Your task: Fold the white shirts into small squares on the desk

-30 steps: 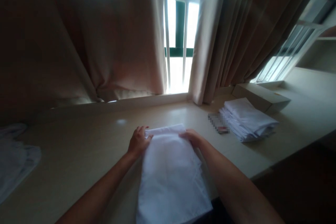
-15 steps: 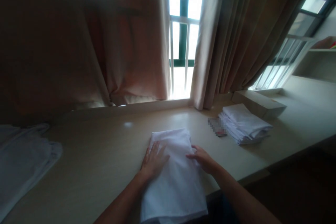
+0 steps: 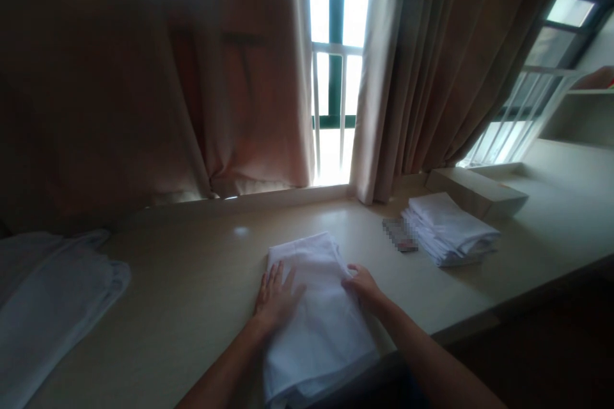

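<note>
A folded white cloth (image 3: pixel 319 326) lies in front of me, its near end reaching the table's front edge. My left hand (image 3: pixel 279 297) rests flat on its left side, fingers spread and pressed on the fabric. At the cloth's right edge, my right hand (image 3: pixel 362 284) has the thumb over the fabric and the fingers curled at the side, pinching it. Its fingertips are partly hidden by the cloth's edge. Folds show along the near end of the cloth.
A stack of folded white cloths (image 3: pixel 448 230) sits at the right, beside a blurred-out flat item (image 3: pixel 400 234) and a pale box (image 3: pixel 477 192). More white cloth (image 3: pixel 52 300) is spread at the left. Curtains (image 3: pixel 254 108) hang behind the table (image 3: pixel 192 275).
My right hand has closed in on the cloth's right edge. The cloth's far end has turned slightly leftward, and its near end has shifted and creased. My left hand stays on top.
</note>
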Tool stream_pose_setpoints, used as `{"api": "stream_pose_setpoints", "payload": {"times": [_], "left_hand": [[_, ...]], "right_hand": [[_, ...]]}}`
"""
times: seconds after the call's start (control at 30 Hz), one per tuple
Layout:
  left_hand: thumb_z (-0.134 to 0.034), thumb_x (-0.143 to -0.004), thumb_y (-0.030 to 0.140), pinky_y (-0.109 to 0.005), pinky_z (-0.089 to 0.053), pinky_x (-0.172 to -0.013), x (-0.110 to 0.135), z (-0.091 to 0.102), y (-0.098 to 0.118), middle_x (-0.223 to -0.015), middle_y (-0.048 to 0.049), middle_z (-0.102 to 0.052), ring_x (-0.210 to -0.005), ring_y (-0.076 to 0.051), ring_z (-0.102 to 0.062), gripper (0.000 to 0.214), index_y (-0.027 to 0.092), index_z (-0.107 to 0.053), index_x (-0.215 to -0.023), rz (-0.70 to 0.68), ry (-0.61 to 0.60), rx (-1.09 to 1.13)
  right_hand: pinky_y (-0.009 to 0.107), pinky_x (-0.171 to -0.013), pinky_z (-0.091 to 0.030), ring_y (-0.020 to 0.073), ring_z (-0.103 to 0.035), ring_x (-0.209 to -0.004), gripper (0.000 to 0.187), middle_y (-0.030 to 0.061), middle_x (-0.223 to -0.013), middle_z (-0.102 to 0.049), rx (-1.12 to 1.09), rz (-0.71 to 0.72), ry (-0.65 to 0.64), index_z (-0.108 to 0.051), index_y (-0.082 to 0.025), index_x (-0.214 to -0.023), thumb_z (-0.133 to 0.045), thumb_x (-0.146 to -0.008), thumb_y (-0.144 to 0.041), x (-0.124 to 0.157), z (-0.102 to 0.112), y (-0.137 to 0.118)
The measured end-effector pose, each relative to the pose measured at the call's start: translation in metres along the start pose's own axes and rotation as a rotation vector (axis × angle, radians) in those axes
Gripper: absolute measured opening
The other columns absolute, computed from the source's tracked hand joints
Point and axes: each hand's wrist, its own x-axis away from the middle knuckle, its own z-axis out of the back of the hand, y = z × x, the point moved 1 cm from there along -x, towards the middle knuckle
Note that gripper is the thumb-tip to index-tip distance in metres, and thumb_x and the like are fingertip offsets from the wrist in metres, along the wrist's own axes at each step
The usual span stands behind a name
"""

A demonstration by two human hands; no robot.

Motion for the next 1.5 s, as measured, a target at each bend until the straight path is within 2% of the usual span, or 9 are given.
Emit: {"api": "stream_pose_setpoints", "payload": {"times": [0.17, 0.4, 0.67, 0.83, 0.97, 1.1, 1.2, 1.37, 1.5], "left_hand": [[-0.027, -0.085, 0.069, -0.054, -0.007, -0.115, 0.036, 0.009, 0.023, -0.158, -0.0034, -0.017, -0.145, -0.030, -0.008, 0.069, 0.036, -0.029, -0.146, -0.162, -0.014, 0.045], [-0.030, -0.084, 0.068, -0.057, -0.008, -0.116, 0.077, -0.009, 0.025, -0.157, -0.0028, -0.016, -0.145, -0.031, -0.008, 0.070, 0.036, -0.027, -0.146, -0.231, -0.073, 0.074], [-0.032, -0.082, 0.070, -0.061, -0.007, -0.116, 0.085, -0.016, 0.026, -0.157, -0.0032, -0.011, -0.144, -0.033, -0.005, 0.074, 0.037, -0.022, -0.147, -0.253, -0.031, 0.093], [-0.032, -0.082, 0.071, -0.061, -0.007, -0.116, 0.087, -0.014, 0.026, -0.158, -0.0040, -0.012, -0.144, -0.033, -0.005, 0.075, 0.037, -0.020, -0.148, -0.256, -0.034, 0.101], [-0.032, -0.083, 0.070, -0.063, -0.009, -0.114, 0.088, -0.016, 0.025, -0.158, -0.0044, -0.016, -0.144, -0.034, -0.009, 0.074, 0.037, -0.020, -0.148, -0.248, -0.025, 0.095], [-0.031, -0.086, 0.066, -0.054, -0.023, -0.114, 0.073, -0.013, 0.023, -0.152, -0.0078, -0.034, -0.140, -0.030, -0.028, 0.067, 0.031, -0.035, -0.144, -0.226, -0.009, 0.128], [-0.028, -0.092, 0.056, -0.042, -0.029, -0.113, 0.043, 0.001, 0.018, -0.146, -0.0096, -0.043, -0.136, -0.023, -0.037, 0.060, 0.022, -0.043, -0.139, -0.181, 0.114, 0.155], [-0.035, -0.090, 0.053, -0.043, -0.021, -0.116, -0.020, 0.021, 0.004, -0.150, -0.0142, -0.035, -0.141, -0.026, -0.027, 0.064, 0.014, -0.041, -0.140, -0.038, 0.079, 0.013], [-0.040, -0.087, 0.056, -0.048, -0.017, -0.116, -0.040, 0.006, -0.004, -0.153, -0.0161, -0.027, -0.144, -0.031, -0.018, 0.071, 0.013, -0.038, -0.143, 0.003, 0.033, -0.011]], "right_hand": [[0.026, -0.061, -0.044, 0.0193, -0.060, -0.073, 0.067, 0.0031, -0.081, -0.065, 0.004, 0.044, 0.068, -0.052, -0.015, -0.119, -0.062, -0.053, -0.022, 0.006, 0.005, -0.001], [0.025, -0.055, -0.039, 0.0184, -0.056, -0.063, 0.034, 0.0009, -0.061, -0.060, 0.068, 0.010, 0.074, -0.066, -0.017, -0.084, -0.055, -0.053, -0.019, 0.006, -0.002, -0.008], [0.024, -0.052, -0.038, 0.0174, -0.055, -0.060, 0.014, 0.0005, -0.057, -0.058, 0.126, 0.004, 0.040, -0.064, -0.018, -0.072, -0.062, -0.058, -0.024, 0.008, -0.008, -0.019], [0.023, -0.050, -0.038, 0.0144, -0.054, -0.056, 0.020, -0.0001, -0.056, -0.057, 0.142, 0.008, 0.016, -0.063, -0.016, -0.069, -0.069, -0.062, -0.034, -0.013, -0.013, -0.037], [0.022, -0.048, -0.037, 0.0129, -0.053, -0.052, 0.016, 0.0003, -0.054, -0.057, 0.155, 0.004, 0.000, -0.063, -0.013, -0.067, -0.069, -0.058, -0.025, -0.032, -0.020, -0.040], [0.021, -0.046, -0.036, 0.0127, -0.053, -0.050, 0.013, 0.0014, -0.055, -0.058, 0.168, 0.008, 0.003, -0.064, -0.011, -0.067, -0.063, -0.057, -0.019, -0.044, -0.019, -0.027], [0.021, -0.047, -0.037, 0.0133, -0.054, -0.052, 0.018, 0.0024, -0.060, -0.061, 0.165, 0.017, -0.005, -0.065, -0.010, -0.072, -0.059, -0.058, -0.019, -0.049, -0.012, -0.017], [0.022, -0.048, -0.037, 0.0138, -0.054, -0.053, 0.022, 0.0029, -0.064, -0.063, 0.196, 0.019, -0.002, -0.065, -0.011, -0.076, -0.057, -0.057, -0.020, -0.057, -0.006, -0.011], [0.020, -0.049, -0.037, 0.0140, -0.056, -0.057, 0.024, 0.0024, -0.066, -0.063, 0.274, 0.038, 0.039, -0.065, -0.012, -0.077, -0.054, -0.056, -0.016, -0.065, -0.007, -0.012]]}}
